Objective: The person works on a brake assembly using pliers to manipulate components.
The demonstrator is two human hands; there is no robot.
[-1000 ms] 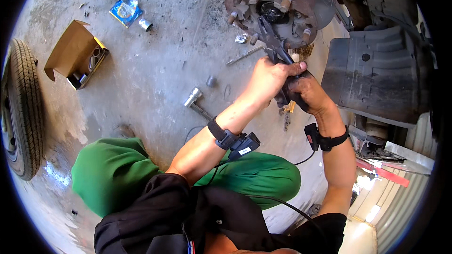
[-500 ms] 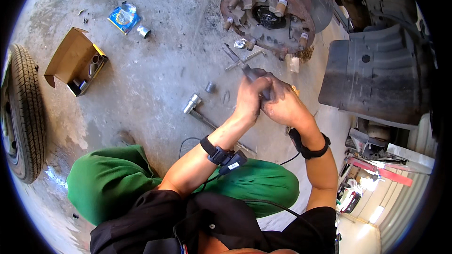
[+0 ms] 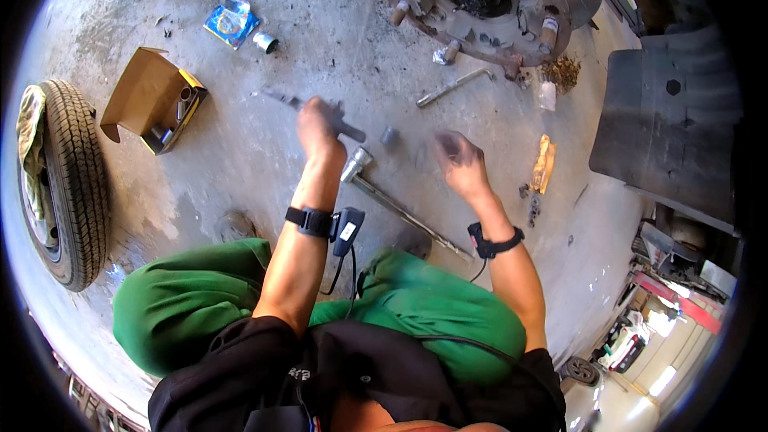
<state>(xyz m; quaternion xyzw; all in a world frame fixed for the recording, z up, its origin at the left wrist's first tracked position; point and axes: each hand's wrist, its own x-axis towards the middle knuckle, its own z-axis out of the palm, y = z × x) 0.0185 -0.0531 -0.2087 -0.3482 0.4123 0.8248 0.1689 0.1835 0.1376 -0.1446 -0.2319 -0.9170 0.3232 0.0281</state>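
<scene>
My left hand [image 3: 318,126] is closed round a dark pair of pliers [image 3: 350,130], blurred by motion, just above the floor. One end of the tool points to the far left; the other sticks out on the right of the hand. My right hand [image 3: 462,164] hovers apart from it over the floor, fingers curled and smeared, so whether anything is in them is hidden. Between the hands lie a small grey socket [image 3: 389,136] and a long wrench with a socket head [image 3: 358,164]. Beyond them rests a thin metal bar [image 3: 454,88] with a bent end.
A rusty wheel hub [image 3: 512,20] with studs stands at the far right, beside a dark mudflap [image 3: 668,120]. Leftward are an open cardboard box [image 3: 144,92], a blue packet [image 3: 231,22], a metal cup [image 3: 265,42] and a tyre [image 3: 80,184]. An orange wrapper [image 3: 543,164] lies rightward.
My hands have come apart. My left hand has moved left with the pliers, away from the hub; my right hand has let go of them and drawn back. The view has shifted.
</scene>
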